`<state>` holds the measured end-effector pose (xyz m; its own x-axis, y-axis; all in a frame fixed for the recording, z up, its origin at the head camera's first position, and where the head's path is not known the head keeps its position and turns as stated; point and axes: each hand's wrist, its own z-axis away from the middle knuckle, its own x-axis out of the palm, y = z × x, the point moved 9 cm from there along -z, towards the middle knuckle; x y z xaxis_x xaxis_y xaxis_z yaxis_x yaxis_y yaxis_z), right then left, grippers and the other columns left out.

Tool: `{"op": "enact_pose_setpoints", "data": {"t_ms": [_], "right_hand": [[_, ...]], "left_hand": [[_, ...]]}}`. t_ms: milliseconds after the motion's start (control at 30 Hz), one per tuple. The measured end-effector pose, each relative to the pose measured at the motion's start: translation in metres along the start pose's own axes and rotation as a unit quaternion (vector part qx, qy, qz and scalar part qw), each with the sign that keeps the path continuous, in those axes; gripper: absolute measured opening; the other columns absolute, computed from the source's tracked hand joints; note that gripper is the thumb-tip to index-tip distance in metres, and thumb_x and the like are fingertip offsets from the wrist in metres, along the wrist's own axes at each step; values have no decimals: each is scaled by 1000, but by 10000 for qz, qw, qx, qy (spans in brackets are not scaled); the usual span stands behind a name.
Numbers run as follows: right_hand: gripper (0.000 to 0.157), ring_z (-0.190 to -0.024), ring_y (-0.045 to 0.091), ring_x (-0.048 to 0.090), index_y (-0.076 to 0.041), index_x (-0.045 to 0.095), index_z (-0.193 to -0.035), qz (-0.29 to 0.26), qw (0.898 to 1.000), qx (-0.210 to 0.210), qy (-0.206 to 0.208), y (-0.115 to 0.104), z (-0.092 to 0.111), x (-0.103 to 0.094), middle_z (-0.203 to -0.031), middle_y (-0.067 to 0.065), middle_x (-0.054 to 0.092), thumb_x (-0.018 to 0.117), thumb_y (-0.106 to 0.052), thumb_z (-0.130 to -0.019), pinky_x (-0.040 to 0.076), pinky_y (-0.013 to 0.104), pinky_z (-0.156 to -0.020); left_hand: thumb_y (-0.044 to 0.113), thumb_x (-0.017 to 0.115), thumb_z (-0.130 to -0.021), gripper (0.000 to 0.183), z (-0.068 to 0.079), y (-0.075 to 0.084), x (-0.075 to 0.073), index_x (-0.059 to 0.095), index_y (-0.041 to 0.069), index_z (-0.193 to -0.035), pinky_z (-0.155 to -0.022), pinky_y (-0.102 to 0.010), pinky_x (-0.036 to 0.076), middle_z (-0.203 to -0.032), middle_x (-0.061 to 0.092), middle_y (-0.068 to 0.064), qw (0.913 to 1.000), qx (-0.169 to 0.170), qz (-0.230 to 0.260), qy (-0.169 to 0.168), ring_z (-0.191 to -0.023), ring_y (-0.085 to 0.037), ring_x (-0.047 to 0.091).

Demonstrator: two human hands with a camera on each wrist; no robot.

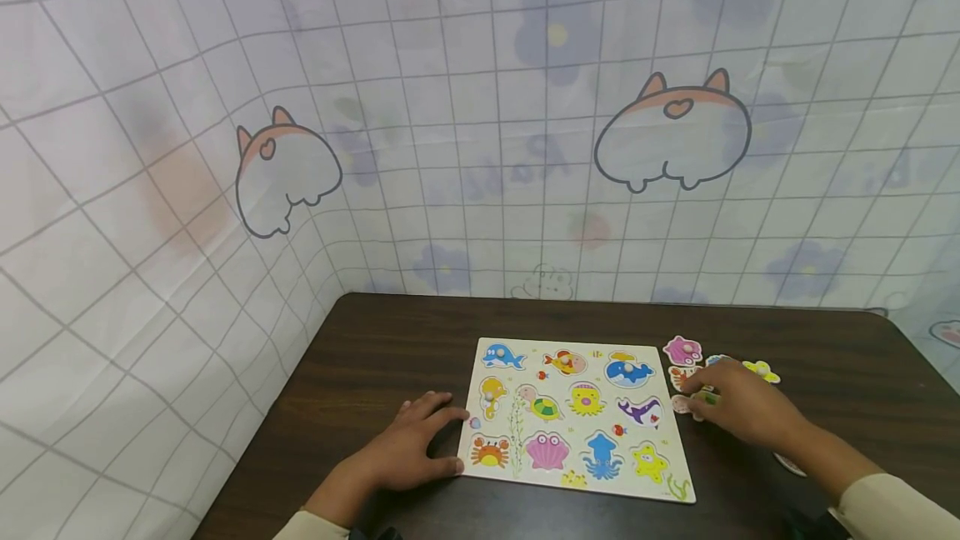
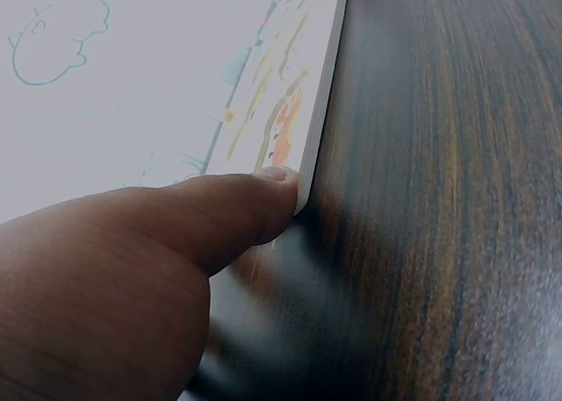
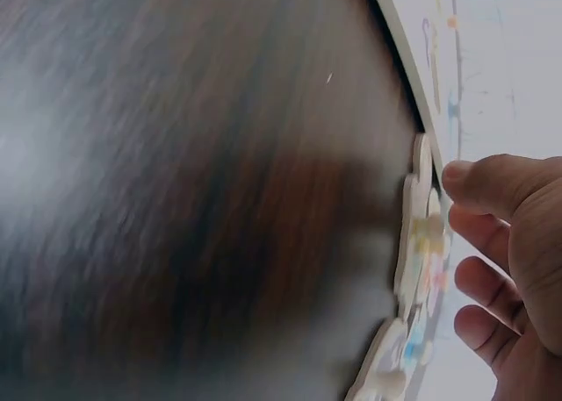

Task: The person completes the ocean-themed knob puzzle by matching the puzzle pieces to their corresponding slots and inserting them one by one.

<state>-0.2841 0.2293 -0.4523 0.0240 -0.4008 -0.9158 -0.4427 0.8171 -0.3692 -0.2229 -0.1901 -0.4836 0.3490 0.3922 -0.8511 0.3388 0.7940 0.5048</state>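
A pale wooden puzzle board [image 1: 525, 486] with colourful sea animals lies on the table. My left hand [image 1: 412, 444] is at its left edge, fingers spread and fairly straight. In the left wrist view the thumb [image 2: 250, 204] touches the board's corner. To the right of the board, my right hand [image 1: 753, 407] hovers low over a cluster of loose puzzle pieces, its fingers loosely bent. A pink piece [image 1: 682, 350] and a red-and-white crab piece [image 1: 680, 377] show beside its fingertips. In the right wrist view, nothing shows between thumb and fingers; the hand partly hides other pieces.
A yellow flower-like piece [image 1: 762, 371] lies behind the right hand. Another piece [image 1: 789, 465] shows partly beneath the right forearm. The dark wooden table [image 1: 375, 348] meets a grid-patterned cloth [image 1: 480, 215] at its back and along the left side.
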Motion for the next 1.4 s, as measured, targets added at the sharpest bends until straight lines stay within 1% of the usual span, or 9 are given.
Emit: {"op": "enact_pose_setpoints", "data": {"t_ms": [133, 300, 433, 667, 833, 933, 1033, 1167, 1400], "right_hand": [[11, -92, 21, 62, -21, 79, -92, 141, 9998, -158, 10, 5, 5, 0, -93, -11, 67, 85, -17, -83, 54, 47, -79], [10, -85, 13, 61, -21, 78, -91, 133, 9993, -242, -247, 9, 6, 3, -91, -14, 68, 84, -16, -85, 54, 41, -73], [10, -84, 12, 63, -21, 78, -92, 114, 9991, -249, -318, 11, 6, 5, -93, -13, 69, 83, -15, -86, 55, 40, -71], [11, -85, 13, 62, -21, 78, -91, 150, 9992, -297, -240, 11, 7, 6, -92, -13, 68, 83, -14, -85, 55, 42, -73], [14, -82, 7, 60, -24, 77, -85, 147, 9988, -451, -80, 9, 8, 1, -87, -18, 66, 84, -12, -83, 55, 38, -72], [17, -80, 5, 59, -26, 76, -83, 113, 9983, -568, 55, 5, 8, -4, -85, -20, 66, 84, -10, -82, 55, 35, -71], [17, -82, 7, 59, -27, 76, -84, 53, 9987, -505, 38, 4, 7, -8, -86, -20, 66, 84, -11, -84, 55, 34, -69], [14, -86, 12, 58, -26, 77, -85, 59, 9993, -369, -54, 2, 7, -11, -87, -21, 64, 83, -13, -86, 54, 35, -69], [18, -88, 12, 55, -32, 75, -84, 182, 9995, -258, 52, 0, 7, -17, -86, -24, 61, 83, -16, -85, 53, 36, -71]], "left_hand": [[51, 73, -92, 64, 1, 0, 0, 52, 28, -147, -119, -67, 13, -161, 33, -13, 10000, 12, 59, 1, -151, -42, 22], [51, 74, -92, 64, 2, 0, 1, 52, 29, -147, -119, -67, 13, -161, 33, -13, 10000, -16, 81, 7, -151, -42, 22], [51, 74, -92, 64, 3, 0, 2, 52, 28, -148, -118, -68, 13, -161, 33, -13, 9999, -24, 102, -6, -151, -42, 22], [49, 73, -92, 64, 4, 0, 4, 52, 26, -148, -118, -68, 13, -161, 33, -15, 9999, 30, 148, 10, -151, -44, 22], [49, 73, -93, 64, 3, -1, 5, 52, 25, -148, -117, -70, 13, -161, 33, -15, 9999, 80, 126, 16, -150, -45, 22], [51, 72, -93, 64, 2, -2, 5, 52, 27, -148, -118, -68, 13, -161, 33, -13, 9999, 24, 99, 13, -151, -43, 21], [52, 72, -92, 64, 1, -4, 4, 51, 29, -149, -119, -66, 12, -162, 32, -11, 10000, -67, 62, -2, -152, -41, 21], [52, 72, -92, 65, 0, -4, 3, 51, 29, -149, -120, -66, 12, -163, 32, -11, 9999, -124, 63, -43, -152, -40, 20], [51, 73, -93, 64, 0, -2, 1, 51, 28, -149, -119, -66, 12, -162, 32, -12, 10000, -65, 56, -20, -152, -41, 20]]}}
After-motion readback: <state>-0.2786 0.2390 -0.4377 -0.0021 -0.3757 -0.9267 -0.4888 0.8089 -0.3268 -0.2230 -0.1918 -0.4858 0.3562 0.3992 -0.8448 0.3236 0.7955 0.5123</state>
